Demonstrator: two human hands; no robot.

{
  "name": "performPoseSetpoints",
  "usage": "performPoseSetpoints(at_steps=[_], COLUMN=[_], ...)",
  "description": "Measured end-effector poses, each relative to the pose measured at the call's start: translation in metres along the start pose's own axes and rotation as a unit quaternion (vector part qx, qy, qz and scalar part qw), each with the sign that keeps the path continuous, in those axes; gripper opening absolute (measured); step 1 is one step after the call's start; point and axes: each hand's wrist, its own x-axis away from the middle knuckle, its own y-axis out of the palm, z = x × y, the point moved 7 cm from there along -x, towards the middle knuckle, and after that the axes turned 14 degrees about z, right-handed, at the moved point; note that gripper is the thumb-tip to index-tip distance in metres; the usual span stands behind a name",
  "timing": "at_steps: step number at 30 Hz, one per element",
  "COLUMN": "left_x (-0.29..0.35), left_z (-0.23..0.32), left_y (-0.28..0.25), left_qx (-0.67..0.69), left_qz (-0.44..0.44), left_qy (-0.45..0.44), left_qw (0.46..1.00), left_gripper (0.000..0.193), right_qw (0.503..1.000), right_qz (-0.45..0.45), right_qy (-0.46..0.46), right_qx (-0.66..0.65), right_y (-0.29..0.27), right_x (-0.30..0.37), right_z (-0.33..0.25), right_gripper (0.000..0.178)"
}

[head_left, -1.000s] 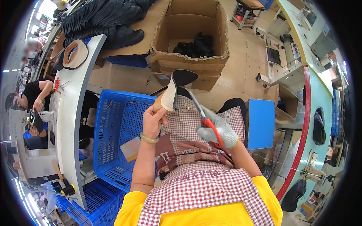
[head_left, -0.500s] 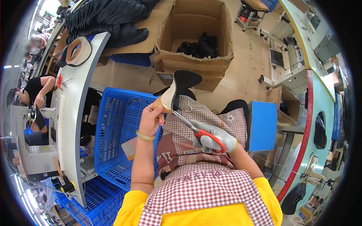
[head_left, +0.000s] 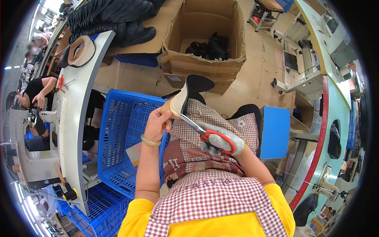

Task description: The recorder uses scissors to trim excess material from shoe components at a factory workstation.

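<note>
In front of my lap, my left hand (head_left: 157, 121) pinches the lower end of a curved shoe upper (head_left: 181, 97), beige lining towards me and black on its flared far end. My right hand (head_left: 233, 138), in a grey glove, is closed round the red handles of a pair of scissors (head_left: 192, 124). The blades point up and left, and their tips meet the edge of the shoe upper close to my left fingers. Whether the blades are parted I cannot make out.
A blue plastic crate (head_left: 103, 138) stands left of my lap. Ahead is a cardboard box (head_left: 203, 69) with black pieces inside. A white sewing table (head_left: 85, 87) bearing another upper runs along the left, where a co-worker sits. A blue-topped stool (head_left: 274, 132) is at my right.
My right hand has turned slightly, so the red handles face up more. The shoe upper has shifted slightly to the right at its far end. My left hand keeps its pinch.
</note>
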Motion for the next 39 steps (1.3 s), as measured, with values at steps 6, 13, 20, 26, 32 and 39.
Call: performPoseSetpoints(at_steps=[6,13,20,26,32,39], left_x=[0.000,0.001,0.004,0.008,0.034,0.027], left_z=[0.000,-0.003,0.002,0.008,0.037,0.021], left_y=[0.000,0.001,0.007,0.016,0.028,0.013], left_qx=[-0.012,-0.034,-0.056,-0.110,-0.191,-0.158], left_qz=[-0.002,-0.010,-0.008,-0.008,0.179,0.082], left_qy=[0.005,0.009,0.021,0.022,0.254,0.280], left_qw=[1.000,0.999,0.998,0.994,0.931,0.943], left_gripper=[0.020,0.020,0.021,0.020,0.014,0.009], right_qw=[0.999,0.995,0.990,0.999,0.996,0.985], right_qz=[0.022,0.046,0.075,0.038,0.056,0.068], right_qy=[-0.001,-0.010,0.008,-0.027,-0.047,-0.049], right_qx=[0.042,0.089,0.122,0.020,0.059,0.151], right_y=[0.000,-0.003,-0.001,0.002,0.001,0.007], right_x=[0.001,0.004,0.009,0.009,0.010,0.011], right_z=[-0.005,-0.003,-0.006,0.001,-0.004,0.001], right_gripper=[0.080,0.074,0.073,0.065,0.065,0.068])
